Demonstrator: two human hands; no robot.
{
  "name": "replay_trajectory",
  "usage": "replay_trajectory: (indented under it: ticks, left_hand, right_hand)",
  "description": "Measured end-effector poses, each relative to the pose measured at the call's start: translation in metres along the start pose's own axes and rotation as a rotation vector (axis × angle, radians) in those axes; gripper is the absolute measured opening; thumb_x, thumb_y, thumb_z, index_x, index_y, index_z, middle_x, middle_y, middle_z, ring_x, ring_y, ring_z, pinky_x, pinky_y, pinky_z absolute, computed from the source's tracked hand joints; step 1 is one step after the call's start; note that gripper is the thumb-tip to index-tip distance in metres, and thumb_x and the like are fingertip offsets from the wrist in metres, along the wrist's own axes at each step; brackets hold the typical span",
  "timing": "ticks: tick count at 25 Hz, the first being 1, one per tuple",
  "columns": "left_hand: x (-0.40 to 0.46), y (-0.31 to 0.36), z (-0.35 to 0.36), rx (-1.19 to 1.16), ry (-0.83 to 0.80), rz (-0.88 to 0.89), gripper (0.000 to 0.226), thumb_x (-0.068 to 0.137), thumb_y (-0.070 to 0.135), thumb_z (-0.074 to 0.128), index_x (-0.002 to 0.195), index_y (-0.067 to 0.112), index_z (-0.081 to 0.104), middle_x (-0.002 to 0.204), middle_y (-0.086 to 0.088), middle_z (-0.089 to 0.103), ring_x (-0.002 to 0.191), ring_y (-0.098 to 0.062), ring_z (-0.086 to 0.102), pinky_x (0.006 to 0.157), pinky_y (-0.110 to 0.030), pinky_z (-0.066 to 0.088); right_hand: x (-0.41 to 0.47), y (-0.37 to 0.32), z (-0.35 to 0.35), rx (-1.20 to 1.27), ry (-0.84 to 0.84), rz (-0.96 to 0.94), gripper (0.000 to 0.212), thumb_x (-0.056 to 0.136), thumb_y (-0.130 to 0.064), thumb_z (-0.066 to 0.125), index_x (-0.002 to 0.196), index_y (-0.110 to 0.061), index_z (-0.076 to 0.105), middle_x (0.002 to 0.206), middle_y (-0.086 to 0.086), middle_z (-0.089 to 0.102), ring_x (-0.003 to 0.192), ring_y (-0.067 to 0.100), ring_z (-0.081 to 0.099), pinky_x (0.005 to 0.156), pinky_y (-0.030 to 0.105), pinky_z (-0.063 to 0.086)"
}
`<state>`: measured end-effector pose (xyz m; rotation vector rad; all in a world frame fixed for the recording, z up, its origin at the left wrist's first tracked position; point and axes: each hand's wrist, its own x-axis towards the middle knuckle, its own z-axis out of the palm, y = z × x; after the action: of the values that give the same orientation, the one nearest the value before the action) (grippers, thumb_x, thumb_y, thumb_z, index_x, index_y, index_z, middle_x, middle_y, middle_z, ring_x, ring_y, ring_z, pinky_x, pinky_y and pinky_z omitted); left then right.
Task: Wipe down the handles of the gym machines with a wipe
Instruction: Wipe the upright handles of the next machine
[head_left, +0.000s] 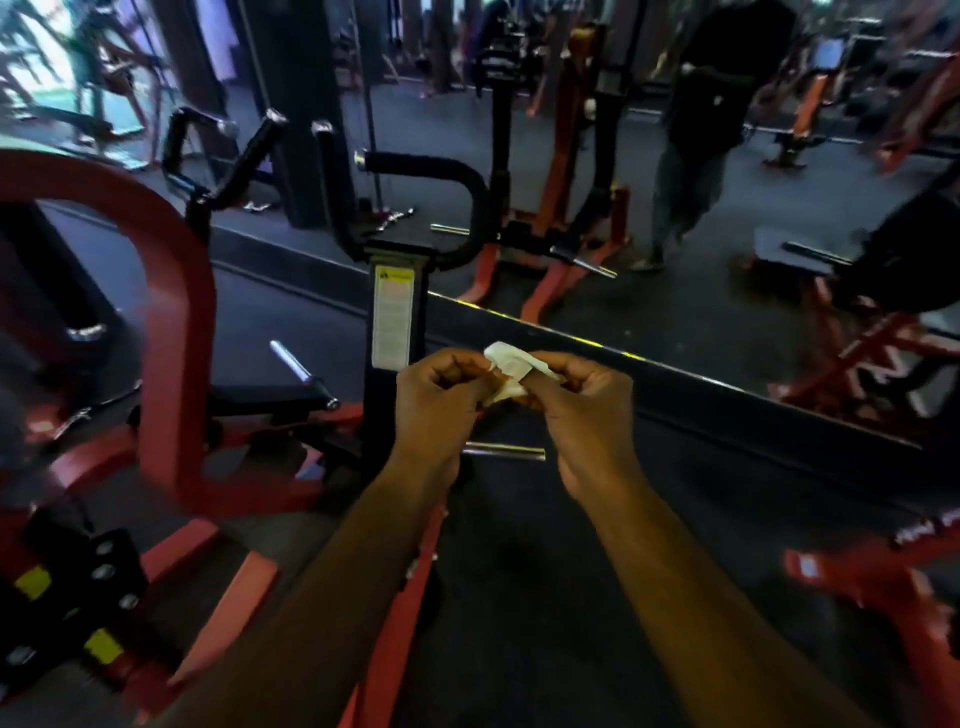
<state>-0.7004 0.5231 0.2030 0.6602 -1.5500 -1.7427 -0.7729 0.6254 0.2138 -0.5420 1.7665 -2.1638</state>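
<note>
A small white wipe (508, 370), folded and crumpled, is held between both hands in front of my chest. My left hand (441, 410) pinches its left side with curled fingers. My right hand (582, 415) grips its right side, and the wipe lies draped over the fingertips. Beyond the hands a black gym machine stands on a black post with a warning label (393, 317). Its padded black handles rise above: a curved one (441, 174) to the right and straight ones (332, 176) (249, 156) to the left. Neither hand touches a handle.
A red curved machine frame (171, 312) stands at the left, with chrome weight pegs (301, 369) (504, 452) near the post. A wall mirror (727, 218) behind reflects red machines and a standing person. Red frame parts (883, 587) lie low at the right. Dark rubber floor (545, 597) lies below.
</note>
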Motion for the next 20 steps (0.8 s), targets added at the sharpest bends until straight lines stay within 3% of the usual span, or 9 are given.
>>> replay_trajectory:
  ticks: [3, 6, 10, 12, 14, 16, 18, 20]
  left_hand:
    - [0.072, 0.001, 0.03, 0.04, 0.087, -0.005, 0.02, 0.08, -0.011, 0.067, 0.078, 0.008, 0.071, 0.076, -0.009, 0.072, 0.074, -0.019, 0.071, 0.069, -0.031, 0.059]
    - [0.136, 0.0, 0.052, -0.026, 0.162, -0.025, 0.014, 0.085, -0.012, 0.062, 0.088, 0.0, 0.068, 0.083, -0.015, 0.071, 0.078, -0.023, 0.072, 0.063, -0.03, 0.06]
    - [0.219, -0.006, 0.072, -0.071, 0.257, 0.082, 0.018, 0.089, -0.004, 0.061, 0.105, -0.005, 0.068, 0.102, -0.022, 0.072, 0.095, -0.034, 0.07, 0.085, -0.043, 0.057]
    - [0.265, -0.009, 0.077, -0.109, 0.33, 0.118, 0.018, 0.091, -0.003, 0.059, 0.107, -0.007, 0.066, 0.099, -0.02, 0.072, 0.091, -0.031, 0.071, 0.081, -0.04, 0.059]
    - [0.306, -0.012, 0.077, -0.152, 0.433, 0.108, 0.017, 0.092, -0.004, 0.056, 0.105, -0.005, 0.066, 0.091, -0.017, 0.073, 0.079, -0.027, 0.071, 0.066, -0.033, 0.058]
    - [0.342, -0.014, 0.073, -0.166, 0.541, 0.112, 0.015, 0.094, 0.003, 0.057, 0.103, 0.001, 0.068, 0.091, -0.016, 0.073, 0.076, -0.024, 0.069, 0.064, -0.032, 0.054]
    - [0.379, -0.017, 0.065, -0.182, 0.659, 0.123, 0.017, 0.096, 0.007, 0.057, 0.11, 0.001, 0.066, 0.103, -0.018, 0.072, 0.085, -0.027, 0.069, 0.073, -0.037, 0.052]
    - [0.415, -0.021, 0.051, -0.19, 0.79, 0.132, 0.025, 0.097, 0.006, 0.056, 0.121, 0.002, 0.06, 0.117, -0.019, 0.067, 0.092, -0.026, 0.067, 0.077, -0.037, 0.052]
  right_hand:
    - [0.088, 0.005, 0.007, 0.004, -0.082, -0.005, 0.018, 0.08, 0.001, 0.073, 0.092, -0.012, 0.076, 0.093, 0.009, 0.076, 0.091, 0.024, 0.073, 0.076, 0.036, 0.059]
    - [0.166, 0.012, 0.018, -0.03, -0.205, -0.049, 0.028, 0.079, -0.002, 0.076, 0.104, -0.015, 0.074, 0.103, 0.004, 0.074, 0.097, 0.02, 0.071, 0.078, 0.038, 0.06]
    - [0.273, 0.025, 0.046, -0.081, -0.329, -0.118, 0.028, 0.077, -0.001, 0.078, 0.104, -0.011, 0.074, 0.099, 0.004, 0.075, 0.092, 0.015, 0.072, 0.072, 0.027, 0.058]
    - [0.327, 0.031, 0.066, -0.1, -0.444, -0.129, 0.028, 0.078, 0.001, 0.076, 0.103, -0.01, 0.075, 0.098, 0.003, 0.075, 0.091, 0.014, 0.072, 0.072, 0.026, 0.059]
    - [0.374, 0.028, 0.088, -0.144, -0.541, -0.18, 0.026, 0.078, 0.003, 0.074, 0.1, -0.011, 0.076, 0.097, 0.001, 0.076, 0.091, 0.012, 0.072, 0.076, 0.028, 0.059]
    - [0.415, 0.022, 0.111, -0.287, -0.578, -0.437, 0.025, 0.078, 0.003, 0.072, 0.098, -0.011, 0.077, 0.098, 0.0, 0.075, 0.092, 0.007, 0.069, 0.082, 0.018, 0.054]
    - [0.449, 0.017, 0.14, -0.401, -0.557, -0.742, 0.022, 0.078, 0.0, 0.069, 0.096, -0.01, 0.076, 0.098, 0.003, 0.074, 0.092, 0.009, 0.066, 0.085, 0.009, 0.046]
    - [0.477, 0.013, 0.179, -0.497, -0.572, -0.941, 0.021, 0.079, -0.002, 0.066, 0.096, -0.009, 0.075, 0.097, 0.008, 0.073, 0.091, 0.019, 0.065, 0.082, 0.015, 0.042]
